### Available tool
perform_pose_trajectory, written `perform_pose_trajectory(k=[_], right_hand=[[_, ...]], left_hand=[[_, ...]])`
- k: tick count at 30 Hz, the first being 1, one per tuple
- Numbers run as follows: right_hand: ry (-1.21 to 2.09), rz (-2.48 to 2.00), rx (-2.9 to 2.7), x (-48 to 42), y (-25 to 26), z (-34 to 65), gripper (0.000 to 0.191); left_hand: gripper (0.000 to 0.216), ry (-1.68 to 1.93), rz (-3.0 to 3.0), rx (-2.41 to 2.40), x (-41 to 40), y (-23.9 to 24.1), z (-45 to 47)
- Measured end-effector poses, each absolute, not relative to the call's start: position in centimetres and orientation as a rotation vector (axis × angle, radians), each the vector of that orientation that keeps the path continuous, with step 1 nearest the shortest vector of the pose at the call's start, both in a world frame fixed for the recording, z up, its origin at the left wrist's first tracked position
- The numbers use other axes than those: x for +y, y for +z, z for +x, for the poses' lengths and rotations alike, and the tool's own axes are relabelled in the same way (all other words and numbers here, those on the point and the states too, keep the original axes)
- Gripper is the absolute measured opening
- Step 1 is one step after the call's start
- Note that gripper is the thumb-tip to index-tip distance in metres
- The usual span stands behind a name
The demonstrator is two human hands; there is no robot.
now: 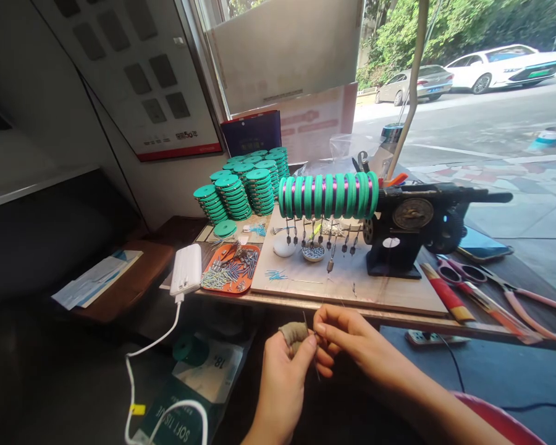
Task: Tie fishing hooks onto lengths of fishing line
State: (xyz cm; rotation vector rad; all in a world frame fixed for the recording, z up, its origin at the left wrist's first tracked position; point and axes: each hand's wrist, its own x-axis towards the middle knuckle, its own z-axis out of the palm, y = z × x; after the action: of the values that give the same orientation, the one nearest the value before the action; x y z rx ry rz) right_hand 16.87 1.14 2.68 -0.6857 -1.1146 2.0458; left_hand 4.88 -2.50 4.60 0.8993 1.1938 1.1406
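Note:
My left hand [282, 371], with a tan wrap [293, 332] round a finger, is closed in a pinch on a thin dark stick [305, 319] that pokes out above and below the fingers. My right hand [345, 334] meets it at the fingertips, thumb and forefinger pressed together; what they pinch is too fine to make out. Both hands are just in front of the table edge. Beyond them, a black winding machine [393, 247] carries a row of green spools [328, 196] with purple line. Small metal weights [330, 266] dangle below the spools.
Stacked green spools [235, 194] stand behind an orange tray [231, 269] of small metal parts. A bowl of beads [313, 251] sits on the board [301, 285]. A white power bank [186, 270] lies left; scissors [461, 270] and pliers [509, 290] lie right.

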Motion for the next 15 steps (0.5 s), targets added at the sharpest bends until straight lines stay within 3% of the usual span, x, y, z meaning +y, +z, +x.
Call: perform_pose_trajectory(k=[15], right_hand=[[2.097, -0.736, -1.033, 1.14, 3.14, 16.73, 0.029]], left_hand=[[0.015, 1.083, 0.626, 1.053, -2.51, 4.67, 4.82]])
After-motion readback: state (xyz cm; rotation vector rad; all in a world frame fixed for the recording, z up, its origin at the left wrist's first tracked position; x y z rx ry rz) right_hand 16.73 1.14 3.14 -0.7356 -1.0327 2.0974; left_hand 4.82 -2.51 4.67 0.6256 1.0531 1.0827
